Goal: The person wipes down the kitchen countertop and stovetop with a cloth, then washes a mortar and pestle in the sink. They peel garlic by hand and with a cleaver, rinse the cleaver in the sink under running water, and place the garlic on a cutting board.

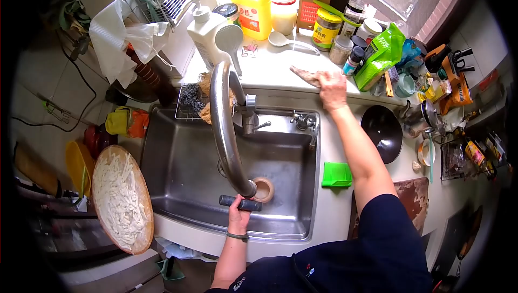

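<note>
My left hand (238, 218) is closed around a short dark grey cylindrical bar (226, 201) under the faucet's spout, over the front of the steel sink (178, 196). Beside the bar, a small round brownish bowl (264, 189) sits on the sink floor. Reaching to the white ledge behind the sink, my right hand (333, 89) grips a flat brownish piece that looks like a folded rag (306, 76), pressed on the surface. The curved metal faucet (220, 115) rises between my two hands. Whether water is running cannot be made out.
Jars, a yellow jug (253, 12), a white spoon (291, 42) and a green bag (380, 58) line the ledge. A black bowl (381, 134) and green scraper-like piece (336, 174) lie right of the sink. A round tray (149, 223) of white strips stands left.
</note>
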Available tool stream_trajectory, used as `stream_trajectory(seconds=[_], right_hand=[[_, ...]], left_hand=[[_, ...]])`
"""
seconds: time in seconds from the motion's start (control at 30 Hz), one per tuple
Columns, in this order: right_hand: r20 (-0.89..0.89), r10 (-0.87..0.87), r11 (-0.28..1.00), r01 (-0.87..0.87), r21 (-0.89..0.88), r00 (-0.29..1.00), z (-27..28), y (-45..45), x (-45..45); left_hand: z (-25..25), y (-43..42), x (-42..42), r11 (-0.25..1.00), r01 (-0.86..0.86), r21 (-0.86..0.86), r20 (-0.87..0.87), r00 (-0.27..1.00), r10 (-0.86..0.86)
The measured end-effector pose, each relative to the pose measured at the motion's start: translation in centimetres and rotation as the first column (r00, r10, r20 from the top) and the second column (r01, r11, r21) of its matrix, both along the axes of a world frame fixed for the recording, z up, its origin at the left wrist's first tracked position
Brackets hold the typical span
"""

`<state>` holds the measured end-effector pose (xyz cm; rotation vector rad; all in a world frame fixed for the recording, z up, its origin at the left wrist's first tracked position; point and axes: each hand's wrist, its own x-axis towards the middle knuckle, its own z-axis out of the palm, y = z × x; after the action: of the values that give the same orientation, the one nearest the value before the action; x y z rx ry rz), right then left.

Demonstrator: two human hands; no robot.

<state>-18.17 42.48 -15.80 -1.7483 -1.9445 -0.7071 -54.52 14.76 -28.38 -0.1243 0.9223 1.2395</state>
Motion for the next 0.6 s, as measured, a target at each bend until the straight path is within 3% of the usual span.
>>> stream_trajectory(seconds=[0.03,0.1,0.17,0.27,0.4,0.5,0.53,0.6], right_hand=[[0.055,-0.076,0.997,0.077,-0.013,0.996,0.0,-0.5,1.6],[-0.027,-0.167,0.986,0.167,-0.005,0.986,-0.7,-1.6,4.1],[-0.018,-0.244,0.964,0.241,-0.113,0.969,-1.1,-2.4,4.4],[-0.162,-0.334,0.939,0.313,-0.145,0.928,-1.8,-2.4,2.9],[-0.237,-0.156,0.988,0.147,-0.053,0.959,-2.5,-1.2,2.5],[-0.379,0.110,0.988,-0.144,-0.062,0.919,-2.4,-0.8,1.5],[-0.338,0.284,0.957,-0.286,0.045,0.897,-2.3,-1.2,1.3],[-0.253,0.189,0.978,-0.204,-0.033,0.949,0.8,-3.1,1.6]], left_hand=[[-0.2,0.1,-0.1,1.000,-0.002,-0.003,0.003,1.000,0.002],[-0.7,-0.1,-0.1,0.999,-0.038,-0.030,0.051,0.998,0.039],[0.0,0.2,0.3,0.999,-0.025,-0.033,0.053,0.998,0.027],[1.5,0.5,0.8,1.000,0.010,-0.028,0.016,1.000,-0.010],[1.5,0.6,0.9,0.999,0.045,-0.013,-0.007,0.999,-0.045],[1.4,0.6,1.0,0.998,0.058,-0.006,0.029,0.998,-0.058],[1.0,0.5,0.9,0.998,0.069,-0.010,-0.008,0.998,-0.069],[0.3,0.3,0.6,0.997,0.078,0.007,-0.033,0.996,-0.077]])
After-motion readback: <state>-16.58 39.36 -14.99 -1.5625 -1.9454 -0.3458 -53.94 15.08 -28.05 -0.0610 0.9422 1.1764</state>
